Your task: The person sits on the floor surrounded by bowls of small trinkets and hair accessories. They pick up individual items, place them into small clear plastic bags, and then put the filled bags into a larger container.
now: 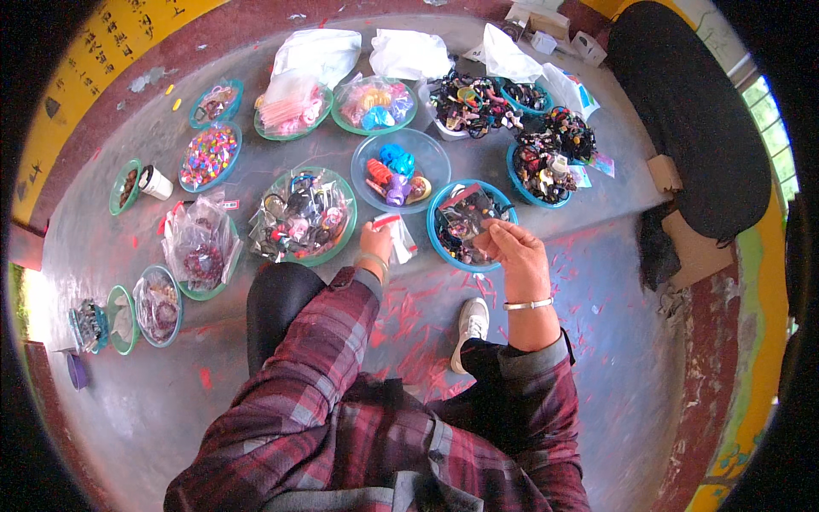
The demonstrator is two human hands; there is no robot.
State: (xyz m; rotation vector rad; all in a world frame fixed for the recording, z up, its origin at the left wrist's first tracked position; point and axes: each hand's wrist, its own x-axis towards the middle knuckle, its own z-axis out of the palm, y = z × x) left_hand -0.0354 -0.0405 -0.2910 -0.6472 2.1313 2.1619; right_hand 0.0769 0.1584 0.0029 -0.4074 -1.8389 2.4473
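Observation:
My left hand (pixel 373 250) is closed on a small bundle of white zip bags (pixel 403 242) with red edges, low over the floor. In a pinch between thumb and fingers, my right hand (pixel 517 253) has the edge of a clear plastic bag (pixel 467 211) with a reddish top band. That bag hangs over a blue basket (pixel 439 249) of dark hair ties and small trinkets, partly hiding them. Just beyond, a clear blue bowl (pixel 363 183) contains blue, red and purple hair claws (pixel 397 189). Left of my left hand, a green basket (pixel 349 224) bears bagged hair accessories.
A blue basket of colourful beads (pixel 210 156), a white cup (pixel 155 183) and a bag of dark red beaded items (pixel 201 254) are at the left. Heaped hair ties (pixel 546 162) fill baskets at the right. A large black bundle (pixel 691 119) lies along the right wall. Red scraps (pixel 409 320) litter the floor.

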